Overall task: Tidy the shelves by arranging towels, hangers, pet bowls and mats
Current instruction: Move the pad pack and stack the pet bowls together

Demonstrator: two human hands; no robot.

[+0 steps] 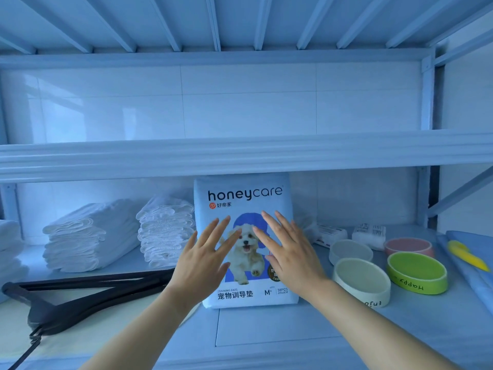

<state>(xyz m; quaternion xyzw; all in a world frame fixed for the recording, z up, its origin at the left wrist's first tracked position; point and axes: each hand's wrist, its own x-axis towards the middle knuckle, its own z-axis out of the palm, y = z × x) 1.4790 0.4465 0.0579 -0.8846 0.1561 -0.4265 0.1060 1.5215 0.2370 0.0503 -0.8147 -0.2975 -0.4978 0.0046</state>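
A light blue pack of pet training pads (245, 193) with a white puppy printed on it stands upright on the middle shelf (266, 329). My left hand (205, 260) and my right hand (290, 252) are both in front of its face, fingers straight and spread, at or just off the surface. Two stacks of folded white towels (90, 239) (166, 231) stand to its left. Black hangers (88, 292) lie at the front left. Pet bowls sit to the right: a white one (362, 281), a grey one (350, 252), a green one (416, 273) and a pink one (409, 245).
Small white wrapped packets (369, 233) lie behind the bowls. A yellow tool (466, 255) rests on a blue folded mat (474, 279) at the far right. More white towels (10, 244) show at the left edge. The upper shelf's front rail (240, 156) hangs just above the pack.
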